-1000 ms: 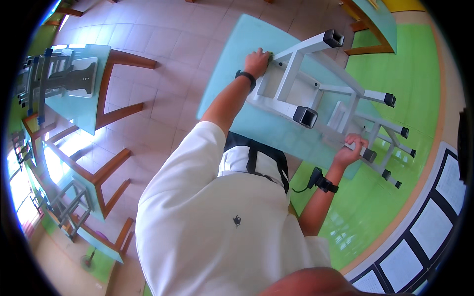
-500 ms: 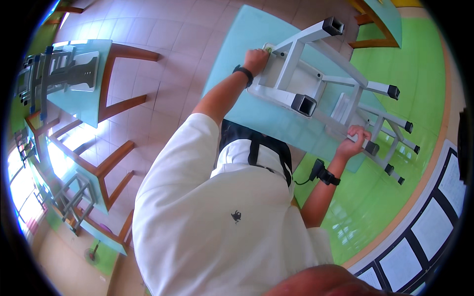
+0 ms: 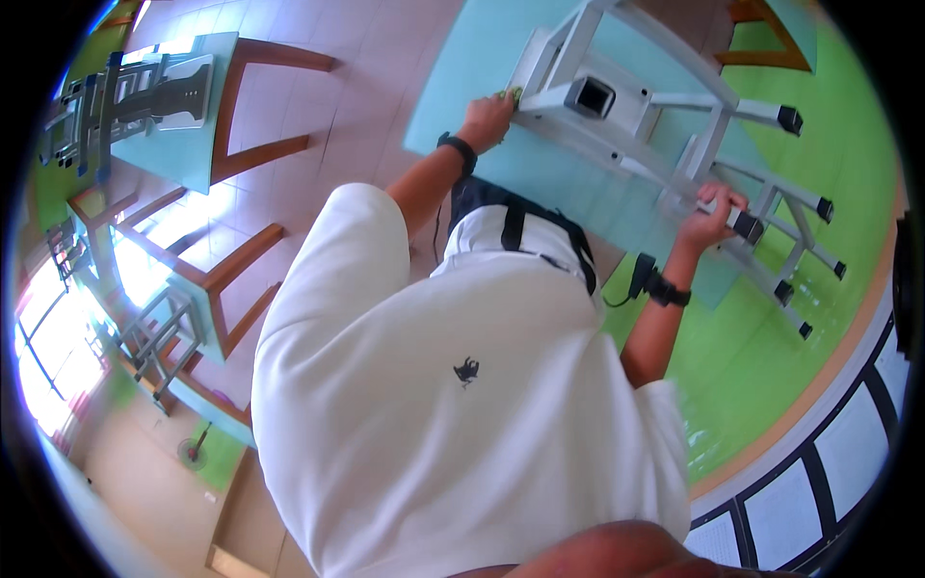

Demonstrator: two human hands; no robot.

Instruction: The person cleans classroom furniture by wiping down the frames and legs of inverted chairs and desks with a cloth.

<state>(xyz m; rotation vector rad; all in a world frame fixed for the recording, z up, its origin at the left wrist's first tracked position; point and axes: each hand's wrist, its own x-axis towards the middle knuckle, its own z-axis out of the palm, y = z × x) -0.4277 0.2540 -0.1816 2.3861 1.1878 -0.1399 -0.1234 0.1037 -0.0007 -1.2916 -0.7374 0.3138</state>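
A grey-white metal chair [image 3: 617, 116] lies upturned on a turquoise table [image 3: 462, 67], its black-capped legs pointing right. My left hand [image 3: 487, 120], with a black band on the wrist, presses a small yellow-green cloth [image 3: 514, 94] against the near end of the chair frame. My right hand [image 3: 713, 207], with a black watch on the wrist, is closed around a grey chair leg [image 3: 761, 236] at the table's right edge. My white shirt fills the lower middle and hides the near table edge.
A second upturned grey chair [image 3: 790, 260] lies to the right, over the green floor [image 3: 771, 366]. Turquoise tables with wooden legs [image 3: 193, 125] stand at the left, carrying stacked chairs [image 3: 125, 96]. A glazed wall [image 3: 848, 453] runs along the lower right.
The chair and both hands now sit higher and larger in the view. My right hand has slid up along the chair leg. My left hand stays on the frame end.
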